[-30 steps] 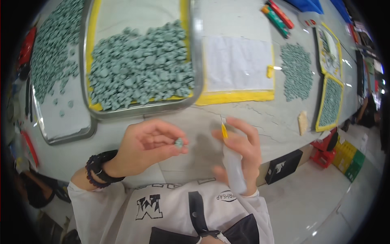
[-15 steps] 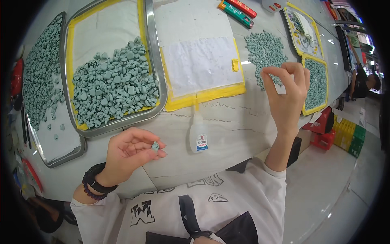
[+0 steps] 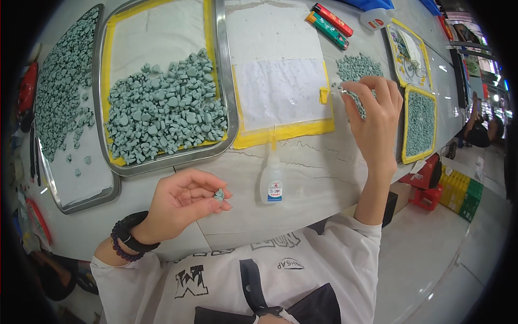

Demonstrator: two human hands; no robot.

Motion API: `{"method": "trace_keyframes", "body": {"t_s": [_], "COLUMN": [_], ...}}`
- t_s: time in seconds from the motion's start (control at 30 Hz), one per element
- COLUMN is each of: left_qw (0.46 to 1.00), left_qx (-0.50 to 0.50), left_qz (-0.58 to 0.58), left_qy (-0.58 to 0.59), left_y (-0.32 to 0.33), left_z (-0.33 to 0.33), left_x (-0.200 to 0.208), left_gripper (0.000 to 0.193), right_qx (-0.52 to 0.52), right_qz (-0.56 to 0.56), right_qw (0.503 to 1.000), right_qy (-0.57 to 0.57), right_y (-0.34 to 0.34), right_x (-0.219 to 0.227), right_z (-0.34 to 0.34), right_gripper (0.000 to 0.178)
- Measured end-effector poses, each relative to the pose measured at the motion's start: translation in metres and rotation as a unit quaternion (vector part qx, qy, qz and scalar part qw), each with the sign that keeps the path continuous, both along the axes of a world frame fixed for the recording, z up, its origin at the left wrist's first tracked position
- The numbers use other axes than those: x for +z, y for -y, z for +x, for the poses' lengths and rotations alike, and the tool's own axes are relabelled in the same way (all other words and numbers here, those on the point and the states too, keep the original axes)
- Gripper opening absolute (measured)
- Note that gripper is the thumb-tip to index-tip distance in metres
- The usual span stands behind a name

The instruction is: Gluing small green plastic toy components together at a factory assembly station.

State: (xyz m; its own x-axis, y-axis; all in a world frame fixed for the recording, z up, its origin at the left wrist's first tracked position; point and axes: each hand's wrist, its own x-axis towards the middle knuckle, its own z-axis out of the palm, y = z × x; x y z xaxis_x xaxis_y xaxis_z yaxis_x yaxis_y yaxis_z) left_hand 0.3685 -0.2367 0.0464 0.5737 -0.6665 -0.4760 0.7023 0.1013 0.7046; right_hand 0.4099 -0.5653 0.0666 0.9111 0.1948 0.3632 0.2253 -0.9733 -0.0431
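"Pale marbled tabletop (image 3: pixel 318 178); what rests on it?"
"A translucent bottle (image 3: pixel 272 181), yellow-nozzled. Left of the bottle, the left hand (image 3: pixel 181 204) pinches a small grey-green piece (image 3: pixel 219 195)."
"And the right hand (image 3: pixel 379 116)?"
"Right of the bottle and farther off, over a loose heap (image 3: pixel 357 65), thumb and forefinger nearly together; I can't tell whether they grip anything."
"That metal tray (image 3: pixel 231 97)?"
"Beyond the bottle, to its left, part-filled with grey-green stones (image 3: pixel 167 110)."

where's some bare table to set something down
Bare table shows between the white bottle and right forearm, with a narrower strip between bottle and left hand. It's crowded farther right, where the right hand, loose green pile and yellow-edged tray sit close together.
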Motion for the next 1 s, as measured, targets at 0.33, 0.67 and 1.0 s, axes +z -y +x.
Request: {"method": "trace_keyframes", "body": {"t_s": [0.33, 0.67, 1.0], "left_qw": [1.0, 1.0, 1.0], "left_qx": [-0.002, -0.005, 0.001], "left_qz": [0.004, -0.006, 0.004], "left_qy": [0.007, 0.001, 0.018], "left_y": [0.001, 0.0, 0.002], "left_z": [0.0, -0.002, -0.001], "left_x": [-0.001, -0.003, -0.001], "left_gripper": [0.028, 0.028, 0.026], "right_qx": [0.024, -0.048, -0.007], "right_qz": [-0.016, -0.014, -0.037], "right_qw": [1.0, 0.998, 0.999], "right_qy": [-0.008, -0.027, -0.012], "right_y": [-0.004, 0.008, 0.007], "right_x": [-0.001, -0.002, -0.012], "right_z": [-0.005, -0.016, 0.01], "right_gripper": [0.014, 0.017, 0.01]}}
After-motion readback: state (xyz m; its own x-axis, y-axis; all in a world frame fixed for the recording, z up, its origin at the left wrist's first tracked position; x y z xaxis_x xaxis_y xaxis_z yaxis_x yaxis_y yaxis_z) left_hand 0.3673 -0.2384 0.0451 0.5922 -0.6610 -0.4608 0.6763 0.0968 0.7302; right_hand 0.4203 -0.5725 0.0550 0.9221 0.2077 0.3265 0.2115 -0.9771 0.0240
